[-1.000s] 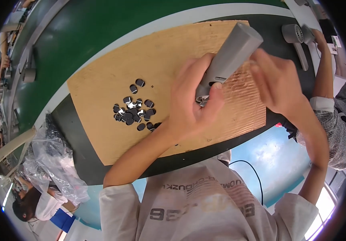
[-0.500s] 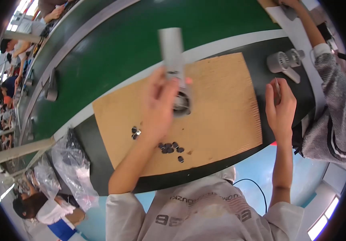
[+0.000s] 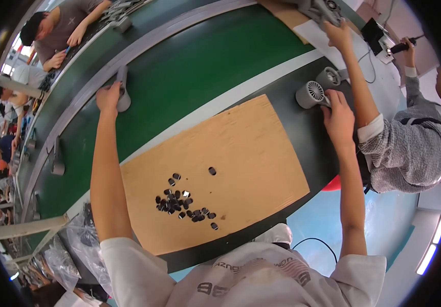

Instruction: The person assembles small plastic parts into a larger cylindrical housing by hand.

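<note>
My left hand (image 3: 108,98) reaches far out over the green conveyor belt, its fingers closed round a grey handheld fan (image 3: 124,101) near the belt's far rail. On the right, my right hand (image 3: 340,120) grips the handle end of another grey handheld fan (image 3: 310,95), whose round slotted grille shows. Just behind that one lies a further grey fan (image 3: 328,77). Between my arms, a brown cardboard sheet (image 3: 251,148) carries a scatter of small dark oval pieces (image 3: 173,203), mostly heaped at its left. One lone dark piece (image 3: 212,171) lies nearer the middle.
The green belt (image 3: 205,56) runs beyond the cardboard, with a grey fan (image 3: 58,162) on its left. At right, a co-worker's arm (image 3: 361,87) reaches toward grey fans (image 3: 325,10). Clear plastic bags (image 3: 85,240) hang lower left. Another person (image 3: 69,30) works across the belt.
My left hand has swung from above the cardboard to the far left of the belt with the fan. My right hand has moved forward onto a fan. More dark pieces are now visible.
</note>
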Motion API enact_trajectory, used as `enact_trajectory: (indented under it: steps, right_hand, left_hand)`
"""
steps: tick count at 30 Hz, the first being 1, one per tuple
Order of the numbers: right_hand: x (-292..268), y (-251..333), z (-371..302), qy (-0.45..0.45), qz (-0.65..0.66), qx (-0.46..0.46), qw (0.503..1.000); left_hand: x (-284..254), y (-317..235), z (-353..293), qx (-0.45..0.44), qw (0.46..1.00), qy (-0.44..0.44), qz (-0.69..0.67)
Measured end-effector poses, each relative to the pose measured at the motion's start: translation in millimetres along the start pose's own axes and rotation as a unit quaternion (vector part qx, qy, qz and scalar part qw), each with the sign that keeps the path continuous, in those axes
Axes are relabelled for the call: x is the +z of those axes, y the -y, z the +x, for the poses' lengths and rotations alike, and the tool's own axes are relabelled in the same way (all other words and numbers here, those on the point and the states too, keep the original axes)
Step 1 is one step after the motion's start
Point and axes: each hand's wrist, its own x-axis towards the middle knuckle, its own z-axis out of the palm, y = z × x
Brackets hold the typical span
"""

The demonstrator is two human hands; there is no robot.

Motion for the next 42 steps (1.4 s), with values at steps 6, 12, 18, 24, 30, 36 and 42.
enact_trajectory:
  steps: [6,12,18,24,30,36,42]
  right_hand:
    - [-54,51,-11,0.029,-0.020,-0.107,0.994]
    - [-101,174,-15,0.239,0.032,-0.246,0.939]
    - [-90,212,-26,-0.052,0.251,-0.352,0.900]
    - [-16,215,-66,0.169,0.279,-0.220,0.919]
    - [8,223,-80,0.227,0.271,-0.214,0.911]
    - [-7,213,-67,0.215,0.328,-0.213,0.895]
    - [-22,228,-49,0.121,0.444,-0.172,0.871]
  left_hand:
    - [-19,-114,-144,0.465,0.878,-0.094,-0.065]
    - [-23,-140,-289,0.534,0.809,0.191,-0.157]
    - [-11,-83,-279,0.468,0.865,0.153,-0.095]
    - [-22,-73,-278,0.025,0.882,0.176,-0.437]
    - [3,-75,-289,0.077,0.880,0.146,-0.445]
    - [0,-80,-301,0.113,0.910,0.174,-0.358]
    - [9,-68,-310,0.155,0.882,0.284,-0.342]
